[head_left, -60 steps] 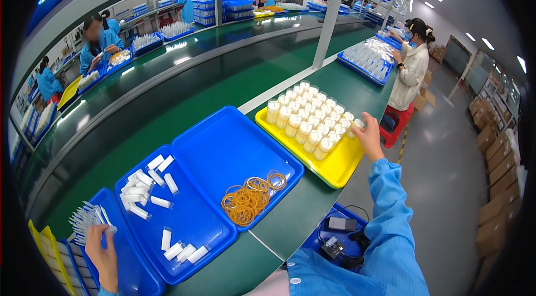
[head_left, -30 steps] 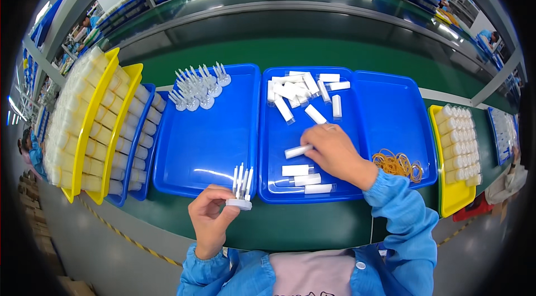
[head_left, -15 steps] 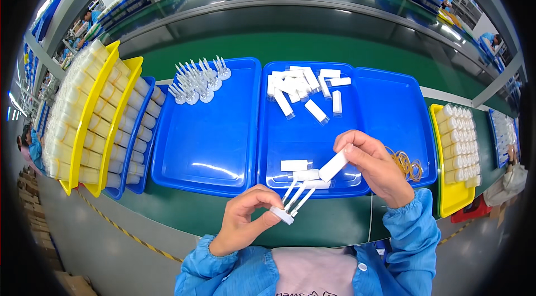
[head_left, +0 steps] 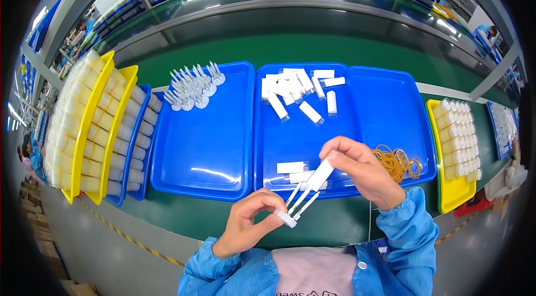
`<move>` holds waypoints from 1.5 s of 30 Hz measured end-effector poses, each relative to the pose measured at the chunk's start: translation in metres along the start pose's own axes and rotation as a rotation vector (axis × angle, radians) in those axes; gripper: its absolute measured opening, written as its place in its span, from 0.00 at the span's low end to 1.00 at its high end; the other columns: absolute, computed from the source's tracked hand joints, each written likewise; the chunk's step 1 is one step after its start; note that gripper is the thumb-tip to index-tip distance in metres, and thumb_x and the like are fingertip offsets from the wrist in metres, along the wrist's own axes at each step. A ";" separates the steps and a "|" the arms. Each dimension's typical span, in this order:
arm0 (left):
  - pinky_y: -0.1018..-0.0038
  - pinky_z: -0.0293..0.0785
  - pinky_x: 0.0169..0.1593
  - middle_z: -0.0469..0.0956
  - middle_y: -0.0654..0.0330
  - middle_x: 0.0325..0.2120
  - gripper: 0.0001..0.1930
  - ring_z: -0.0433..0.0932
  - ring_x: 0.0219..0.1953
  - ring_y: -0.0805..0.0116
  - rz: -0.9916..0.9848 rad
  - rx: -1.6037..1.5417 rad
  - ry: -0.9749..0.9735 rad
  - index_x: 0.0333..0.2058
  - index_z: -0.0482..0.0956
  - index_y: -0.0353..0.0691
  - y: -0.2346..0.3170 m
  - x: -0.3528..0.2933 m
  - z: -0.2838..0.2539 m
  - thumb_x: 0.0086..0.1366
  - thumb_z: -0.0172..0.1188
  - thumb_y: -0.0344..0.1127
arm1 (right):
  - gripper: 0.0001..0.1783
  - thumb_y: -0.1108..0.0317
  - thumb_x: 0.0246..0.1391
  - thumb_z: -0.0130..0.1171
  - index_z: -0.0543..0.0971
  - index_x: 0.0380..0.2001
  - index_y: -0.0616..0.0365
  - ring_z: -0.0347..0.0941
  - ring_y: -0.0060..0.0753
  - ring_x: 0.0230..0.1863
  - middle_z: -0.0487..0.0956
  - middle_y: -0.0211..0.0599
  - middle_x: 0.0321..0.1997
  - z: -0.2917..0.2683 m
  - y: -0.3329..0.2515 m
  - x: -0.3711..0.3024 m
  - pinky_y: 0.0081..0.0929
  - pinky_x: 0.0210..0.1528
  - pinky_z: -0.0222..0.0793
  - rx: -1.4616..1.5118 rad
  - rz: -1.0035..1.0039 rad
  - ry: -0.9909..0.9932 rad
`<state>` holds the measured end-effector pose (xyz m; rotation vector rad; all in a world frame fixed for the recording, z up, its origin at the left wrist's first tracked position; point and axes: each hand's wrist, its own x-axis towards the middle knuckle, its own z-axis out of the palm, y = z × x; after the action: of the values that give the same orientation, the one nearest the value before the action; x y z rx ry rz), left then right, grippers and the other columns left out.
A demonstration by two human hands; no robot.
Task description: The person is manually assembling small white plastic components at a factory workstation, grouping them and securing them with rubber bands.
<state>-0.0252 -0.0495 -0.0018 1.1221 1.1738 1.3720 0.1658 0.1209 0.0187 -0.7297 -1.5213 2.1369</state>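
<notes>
Pinched by my left hand (head_left: 254,222) is a white pronged part (head_left: 286,218), its flat base between thumb and fingers. Its thin prongs lean up and to the right. My right hand (head_left: 362,170) grips a white rectangular block (head_left: 320,175) between thumb and fingertips. The block's lower end is at the prong tips; whether it touches them I cannot tell. Just behind, in the front of the middle blue tray (head_left: 296,142), lie a few similar white pieces (head_left: 291,167) with clear ends. More white pieces (head_left: 290,87) are heaped at that tray's back.
Clear pronged parts (head_left: 192,88) stand at the back of the left blue tray (head_left: 206,148). Tan rubber bands (head_left: 396,163) lie in the right blue tray (head_left: 385,106). Stacked trays of white tubes (head_left: 92,134) rise at far left; a yellow tray (head_left: 446,198) holds white rolls at right.
The white block in my right hand has moved left and down, close to the prong tips. My left hand stays nearly in place, still pinching the base. The whole view has shifted slightly.
</notes>
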 end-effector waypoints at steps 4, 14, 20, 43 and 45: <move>0.76 0.72 0.41 0.76 0.59 0.33 0.05 0.74 0.36 0.72 0.045 0.104 0.006 0.36 0.78 0.34 -0.003 0.001 -0.001 0.61 0.61 0.28 | 0.10 0.65 0.62 0.54 0.76 0.40 0.61 0.70 0.18 0.42 0.76 0.28 0.38 0.005 -0.004 -0.001 0.18 0.49 0.64 -0.004 0.008 -0.040; 0.73 0.74 0.44 0.79 0.56 0.34 0.12 0.79 0.37 0.70 0.243 0.291 0.130 0.36 0.76 0.32 -0.019 -0.009 0.007 0.54 0.68 0.24 | 0.12 0.67 0.60 0.55 0.75 0.44 0.62 0.69 0.29 0.48 0.76 0.35 0.45 0.025 0.003 -0.020 0.27 0.53 0.63 -0.437 -0.250 -0.156; 0.73 0.77 0.42 0.75 0.55 0.37 0.10 0.79 0.37 0.69 0.149 -0.180 0.297 0.35 0.73 0.33 -0.015 -0.002 -0.004 0.57 0.66 0.23 | 0.16 0.62 0.51 0.62 0.78 0.43 0.55 0.68 0.43 0.48 0.75 0.39 0.45 -0.007 0.007 -0.008 0.37 0.51 0.62 -1.142 -0.390 0.156; 0.77 0.72 0.38 0.77 0.57 0.35 0.06 0.75 0.36 0.70 0.224 0.152 0.111 0.35 0.85 0.36 -0.008 0.000 0.003 0.59 0.62 0.24 | 0.12 0.61 0.62 0.54 0.76 0.39 0.60 0.66 0.16 0.40 0.73 0.25 0.35 -0.020 -0.005 0.006 0.18 0.46 0.63 -0.204 -0.158 0.156; 0.77 0.72 0.38 0.77 0.57 0.35 0.06 0.75 0.36 0.70 0.219 0.150 0.095 0.35 0.85 0.36 -0.008 0.002 0.004 0.59 0.62 0.24 | 0.13 0.60 0.62 0.55 0.75 0.39 0.60 0.66 0.16 0.40 0.73 0.25 0.35 -0.017 -0.001 0.008 0.19 0.46 0.63 -0.204 -0.172 0.118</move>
<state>-0.0202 -0.0469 -0.0088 1.3365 1.2677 1.5376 0.1699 0.1386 0.0137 -0.7483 -1.6887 1.8016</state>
